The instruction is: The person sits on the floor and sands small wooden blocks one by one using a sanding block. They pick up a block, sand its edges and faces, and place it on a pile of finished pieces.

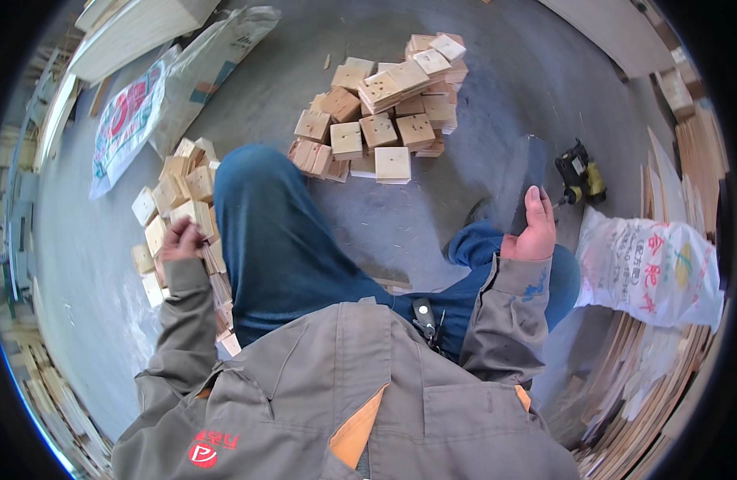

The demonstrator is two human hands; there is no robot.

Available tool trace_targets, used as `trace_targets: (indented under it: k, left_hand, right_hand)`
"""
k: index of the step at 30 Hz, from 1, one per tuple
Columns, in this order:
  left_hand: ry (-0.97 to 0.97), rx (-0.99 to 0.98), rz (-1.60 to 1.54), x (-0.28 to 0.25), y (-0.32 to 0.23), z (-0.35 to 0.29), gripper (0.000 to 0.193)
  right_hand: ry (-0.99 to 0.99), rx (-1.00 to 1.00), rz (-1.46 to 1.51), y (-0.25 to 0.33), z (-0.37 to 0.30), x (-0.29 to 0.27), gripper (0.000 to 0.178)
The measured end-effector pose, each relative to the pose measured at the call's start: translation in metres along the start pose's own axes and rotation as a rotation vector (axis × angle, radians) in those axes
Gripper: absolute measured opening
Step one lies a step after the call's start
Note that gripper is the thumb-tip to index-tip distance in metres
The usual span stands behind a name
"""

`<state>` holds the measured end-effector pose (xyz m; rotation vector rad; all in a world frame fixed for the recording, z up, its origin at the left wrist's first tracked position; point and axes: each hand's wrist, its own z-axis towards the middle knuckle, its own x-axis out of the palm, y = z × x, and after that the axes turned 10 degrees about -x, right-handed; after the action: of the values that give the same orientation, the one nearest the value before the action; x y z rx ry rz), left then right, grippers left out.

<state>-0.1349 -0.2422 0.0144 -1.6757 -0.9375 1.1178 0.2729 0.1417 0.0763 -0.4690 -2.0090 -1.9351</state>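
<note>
Wooden blocks (170,194) are piled on the floor (512,96) at left; beside them the left hand (181,242) is curled, its grip unclear. The right hand (534,230) is held open.

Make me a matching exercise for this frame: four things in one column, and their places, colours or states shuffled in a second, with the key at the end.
Column one
1. Left hand
2. Right hand
3. Power tool
4. Trousers

Column two
A. Blue
B. Open, at the end of a grey sleeve with blue marks
C. At the pile of wooden blocks on the left
D. Black and yellow-green, on the floor

Right pairs: 1-C, 2-B, 3-D, 4-A
</note>
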Motion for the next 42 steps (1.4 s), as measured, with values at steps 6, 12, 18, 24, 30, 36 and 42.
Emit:
trace_targets:
  k: [6, 12, 18, 24, 30, 36, 42]
  left_hand:
    - [0.23, 0.457, 0.006, 0.079, -0.129, 0.087, 0.04]
    - [0.622, 0.702, 0.568, 0.279, -0.165, 0.042, 0.077]
    - [0.735, 0.508, 1.103, 0.383, -0.019, 0.03, 0.106]
    - [0.765, 0.379, 1.292, 0.399, 0.036, 0.02, 0.115]
    - [0.74, 0.427, 1.313, 0.425, 0.041, 0.023, 0.109]
    - [0.687, 0.471, 1.275, 0.443, 0.066, 0.028, 0.099]
    - [0.681, 0.458, 1.304, 0.45, 0.06, 0.03, 0.086]
  right_hand:
    - [-0.066, 0.024, 0.069, 0.001, 0.008, -0.022, 0.039]
    - [-0.069, 0.026, 0.078, 0.005, 0.006, -0.023, 0.044]
    - [-0.072, 0.096, 0.007, 0.018, 0.003, -0.013, 0.045]
    - [-0.055, 0.163, -0.065, 0.026, 0.002, -0.008, 0.054]
    - [-0.095, 0.214, -0.105, 0.028, 0.011, 0.0, 0.065]
    - [-0.036, 0.336, -0.024, 0.023, 0.016, -0.016, 0.088]
    - [-0.035, 0.328, -0.064, 0.021, 0.014, -0.011, 0.081]
